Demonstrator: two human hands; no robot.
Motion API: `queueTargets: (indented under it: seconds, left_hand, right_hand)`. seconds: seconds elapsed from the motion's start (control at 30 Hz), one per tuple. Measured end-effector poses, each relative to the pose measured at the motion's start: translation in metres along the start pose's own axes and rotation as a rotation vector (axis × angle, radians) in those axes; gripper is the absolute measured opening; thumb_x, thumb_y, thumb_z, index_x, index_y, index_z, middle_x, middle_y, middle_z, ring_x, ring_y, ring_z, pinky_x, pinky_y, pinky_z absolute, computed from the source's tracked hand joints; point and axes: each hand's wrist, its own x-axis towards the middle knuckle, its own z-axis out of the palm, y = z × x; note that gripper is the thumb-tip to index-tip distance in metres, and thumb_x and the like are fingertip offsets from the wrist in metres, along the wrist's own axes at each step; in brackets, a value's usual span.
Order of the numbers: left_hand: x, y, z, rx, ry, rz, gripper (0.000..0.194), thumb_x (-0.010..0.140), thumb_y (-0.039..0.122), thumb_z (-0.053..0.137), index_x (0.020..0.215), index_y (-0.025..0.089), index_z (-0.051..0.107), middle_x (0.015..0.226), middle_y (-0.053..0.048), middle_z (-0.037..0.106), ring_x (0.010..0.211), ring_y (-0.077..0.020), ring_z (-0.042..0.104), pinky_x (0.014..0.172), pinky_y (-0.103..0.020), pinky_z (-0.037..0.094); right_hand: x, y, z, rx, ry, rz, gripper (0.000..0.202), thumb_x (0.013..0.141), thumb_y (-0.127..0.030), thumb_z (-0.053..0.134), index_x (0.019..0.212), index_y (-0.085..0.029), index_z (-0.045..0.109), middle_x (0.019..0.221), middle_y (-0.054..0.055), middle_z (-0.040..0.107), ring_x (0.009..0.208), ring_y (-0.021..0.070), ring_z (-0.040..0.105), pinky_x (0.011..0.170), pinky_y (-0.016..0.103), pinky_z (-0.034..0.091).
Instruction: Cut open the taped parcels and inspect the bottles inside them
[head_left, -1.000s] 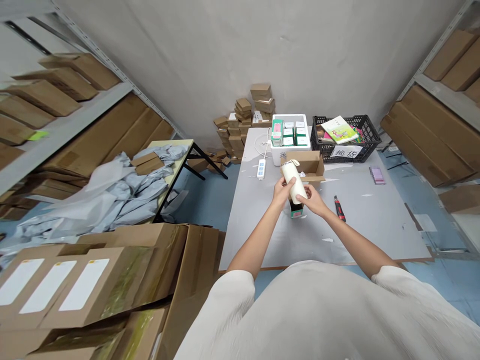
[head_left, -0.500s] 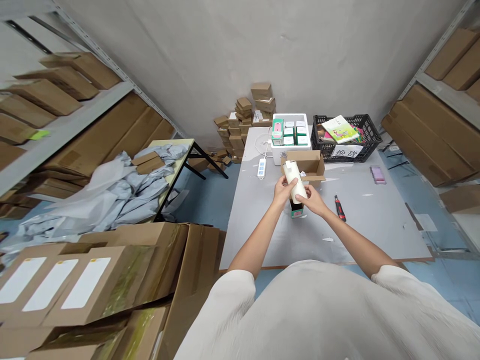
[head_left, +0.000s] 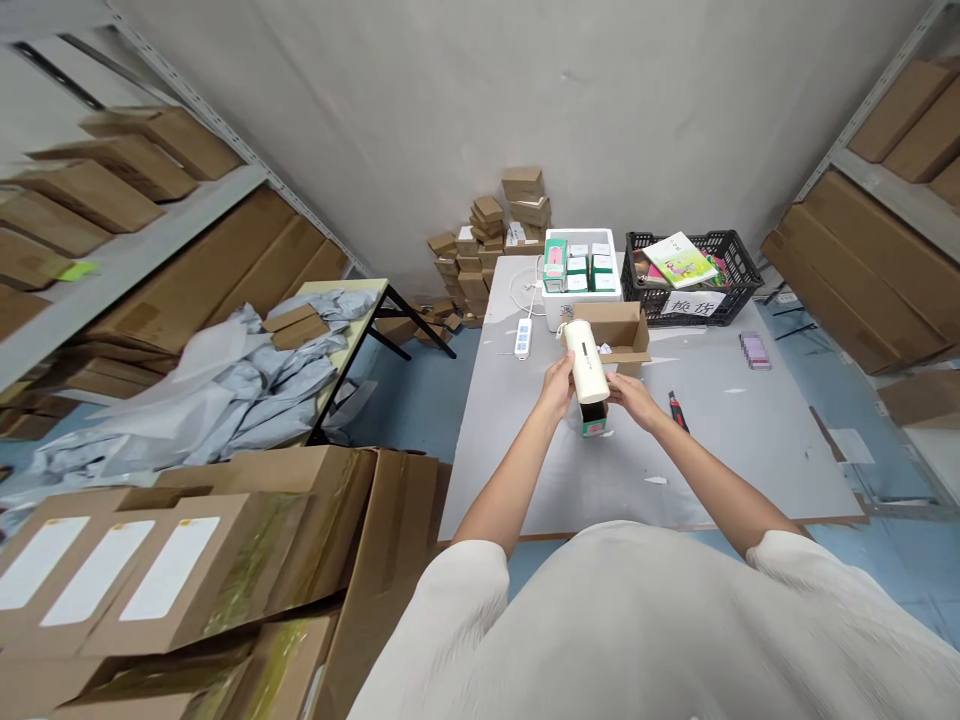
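Note:
A cream-coloured insulated bottle, with dark print on its side and a small loop at its upper end, is tilted above the table. My left hand is closed around its left side. On the lower right side, the fingers of my right hand grip it too, partly hidden behind it. Just below the bottle stands a small open green box, dark inside. Behind the bottle is an open cardboard box.
A white foam box holds several green-and-white boxes. Beside it stands a black crate with a booklet on top. A power strip, a red-and-black utility knife and a blurred purple item lie on the grey table.
The bottle has been turned in my hands, so its printed side now faces up. My fingers have shifted from its front to its sides.

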Motion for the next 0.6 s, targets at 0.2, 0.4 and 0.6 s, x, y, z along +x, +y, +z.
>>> queueTargets:
  seconds: [0.2, 0.4, 0.6]
  left_hand:
    - [0.01, -0.004, -0.003, -0.053, 0.077, -0.097, 0.05, 0.091, 0.064, 0.08, 0.108, 0.017, 0.076, 0.1, -0.012, 0.08, 0.101, -0.0284, 0.078, 0.095, -0.043, 0.064]
    - [0.014, -0.008, -0.004, -0.09, 0.084, -0.147, 0.051, 0.092, 0.065, 0.078, 0.114, 0.018, 0.073, 0.105, -0.012, 0.08, 0.103, -0.0265, 0.077, 0.098, -0.043, 0.064]
    - [0.009, -0.007, -0.009, -0.167, -0.006, -0.117, 0.04, 0.091, 0.055, 0.083, 0.105, 0.019, 0.072, 0.102, -0.01, 0.079, 0.101, -0.025, 0.075, 0.094, -0.039, 0.063]
  right_hand:
    - [-0.002, -0.008, 0.001, 0.033, 0.005, -0.005, 0.074, 0.071, -0.081, 0.087, 0.115, -0.022, 0.084, 0.104, 0.009, 0.084, 0.107, 0.0299, 0.078, 0.108, 0.048, 0.058]
    - [-0.006, -0.013, 0.003, 0.019, 0.007, -0.022, 0.074, 0.072, -0.081, 0.086, 0.117, -0.022, 0.084, 0.102, 0.01, 0.084, 0.105, 0.0309, 0.079, 0.106, 0.049, 0.059]
    - [-0.007, -0.012, -0.005, -0.023, -0.022, -0.045, 0.07, 0.076, -0.075, 0.087, 0.123, -0.024, 0.083, 0.108, 0.008, 0.083, 0.104, 0.028, 0.077, 0.105, 0.048, 0.059]
